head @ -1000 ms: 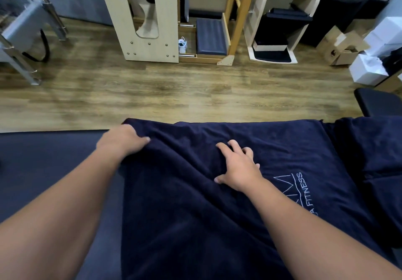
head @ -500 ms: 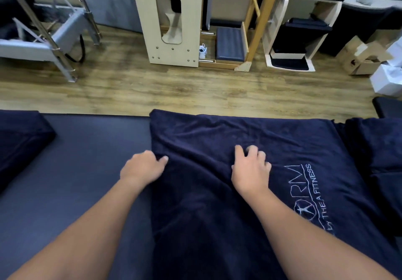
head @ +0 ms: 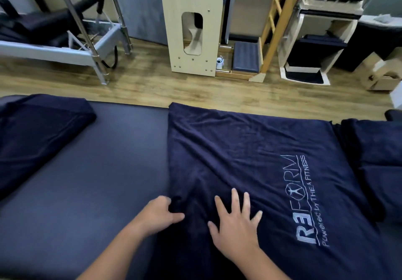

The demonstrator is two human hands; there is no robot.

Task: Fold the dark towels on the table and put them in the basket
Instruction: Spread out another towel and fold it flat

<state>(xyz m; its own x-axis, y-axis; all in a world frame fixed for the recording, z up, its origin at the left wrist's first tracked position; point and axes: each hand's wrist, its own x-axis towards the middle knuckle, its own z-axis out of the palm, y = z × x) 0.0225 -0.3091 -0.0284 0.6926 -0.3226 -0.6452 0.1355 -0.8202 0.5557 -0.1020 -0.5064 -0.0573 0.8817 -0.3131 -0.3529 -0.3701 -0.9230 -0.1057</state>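
Note:
A dark navy towel [head: 250,149] with a pale printed logo lies spread over the padded table [head: 104,160]. My left hand [head: 157,216] grips the towel's left edge near me, fingers curled round a bunch of cloth. My right hand [head: 236,223] lies flat on the towel just to the right, fingers spread. A second dark towel [head: 37,131] lies folded at the table's far left. More dark towel cloth [head: 374,153] is heaped at the right edge. No basket is in view.
Beyond the table's far edge runs a wooden floor [head: 152,88]. Past it stand a metal-framed exercise machine [head: 82,40], a pale wooden arched unit [head: 193,31], a wooden ladder [head: 274,25], shelves [head: 322,29] with dark pads, and cardboard boxes [head: 382,77].
Both hands slid toward me along the towel, from its far edge to the near part. My left hand now bunches the left edge; my right hand has flattened with spread fingers.

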